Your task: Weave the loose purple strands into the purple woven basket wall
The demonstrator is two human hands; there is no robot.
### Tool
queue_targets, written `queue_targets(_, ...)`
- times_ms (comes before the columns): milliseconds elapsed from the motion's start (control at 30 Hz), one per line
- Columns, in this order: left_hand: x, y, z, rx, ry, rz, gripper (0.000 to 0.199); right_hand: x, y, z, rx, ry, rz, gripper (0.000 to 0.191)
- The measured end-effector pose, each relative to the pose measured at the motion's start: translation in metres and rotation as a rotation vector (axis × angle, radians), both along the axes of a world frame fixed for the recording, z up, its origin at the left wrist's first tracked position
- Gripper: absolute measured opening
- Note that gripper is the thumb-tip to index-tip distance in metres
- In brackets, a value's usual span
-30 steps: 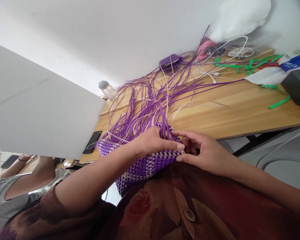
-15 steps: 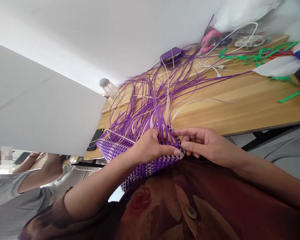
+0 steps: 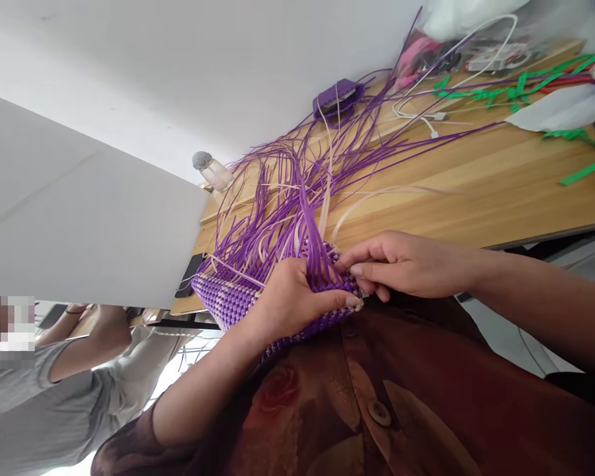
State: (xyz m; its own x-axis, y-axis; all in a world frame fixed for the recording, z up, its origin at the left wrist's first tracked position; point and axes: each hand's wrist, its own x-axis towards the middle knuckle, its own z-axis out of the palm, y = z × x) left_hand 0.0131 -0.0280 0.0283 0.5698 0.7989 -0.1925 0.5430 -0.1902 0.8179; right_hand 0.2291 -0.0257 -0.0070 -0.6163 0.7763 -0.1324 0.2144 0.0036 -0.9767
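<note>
A purple and cream woven basket (image 3: 228, 299) rests against my front at the table's edge, tilted. Long loose purple strips (image 3: 282, 218) and a few cream strips (image 3: 326, 198) run from it across the table. My left hand (image 3: 295, 297) is closed on the basket's near side, thumb lying along the weave towards the right corner and fingers behind a bunch of strips. At that corner my right hand (image 3: 394, 264) has thumb and forefinger close together against the weave, the other fingers curled below. What they pinch is hidden.
A small purple woven piece (image 3: 338, 100), a lidded jar (image 3: 213, 170), a dark phone (image 3: 190, 275) and a white cable (image 3: 416, 114) lie on the wooden table (image 3: 500, 192). Green strips (image 3: 520, 92) and plastic bags are at the right. Another person (image 3: 86, 344) sits at the left.
My right hand has shifted slightly up and left at the basket's corner, its wrist raised. A purple strip that looped up from there no longer shows. My left hand keeps its hold.
</note>
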Motion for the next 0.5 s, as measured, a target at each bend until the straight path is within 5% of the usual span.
queue_targets(167, -0.001, 0.001, -0.001, -0.073, -0.127, -0.024, 0.026, -0.013, 0.008, -0.008, -0.169, 0.177, -0.058, 0.016)
queue_targets(500, -0.004, 0.004, 0.003, -0.127, -0.126, -0.021, 0.021, -0.013, 0.012, -0.018, -0.16, 0.22, -0.134, 0.02)
